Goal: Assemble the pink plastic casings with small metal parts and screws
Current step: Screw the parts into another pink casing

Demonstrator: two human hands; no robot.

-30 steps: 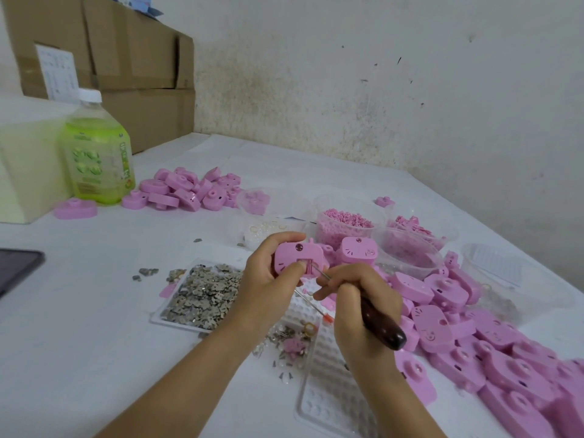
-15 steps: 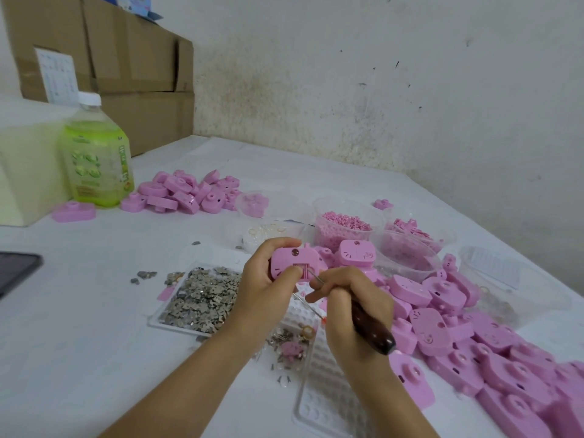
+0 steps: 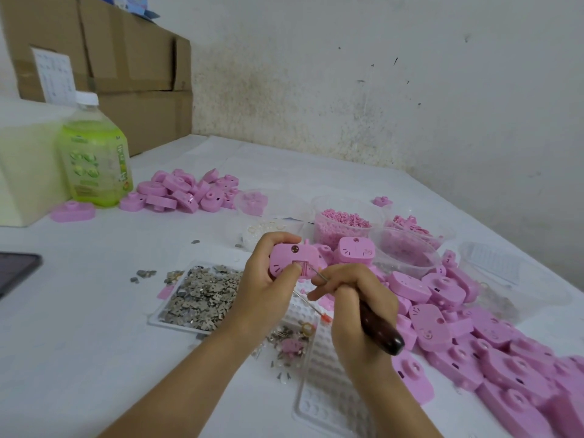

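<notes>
My left hand (image 3: 264, 279) grips a pink casing (image 3: 292, 256) above the table, thumb pressed beside a small square opening in its face. My right hand (image 3: 354, 295) holds a thin metal pick with a dark wooden handle (image 3: 380, 330); its tip touches that opening. A flat tray of small grey metal parts (image 3: 202, 295) lies just left of my hands. A large heap of pink casings (image 3: 474, 336) covers the table on the right.
A second pile of pink casings (image 3: 186, 192) lies far left, by a green bottle (image 3: 93, 159) and cardboard boxes (image 3: 126, 58). Clear tubs of small pink bits (image 3: 343, 224) stand behind my hands. A white moulded tray (image 3: 328, 390) lies under my right forearm. A dark phone (image 3: 15, 270) sits at the left edge.
The view has shifted slightly. My hands stay together on the casing, with the pick's tip staying at the opening.
</notes>
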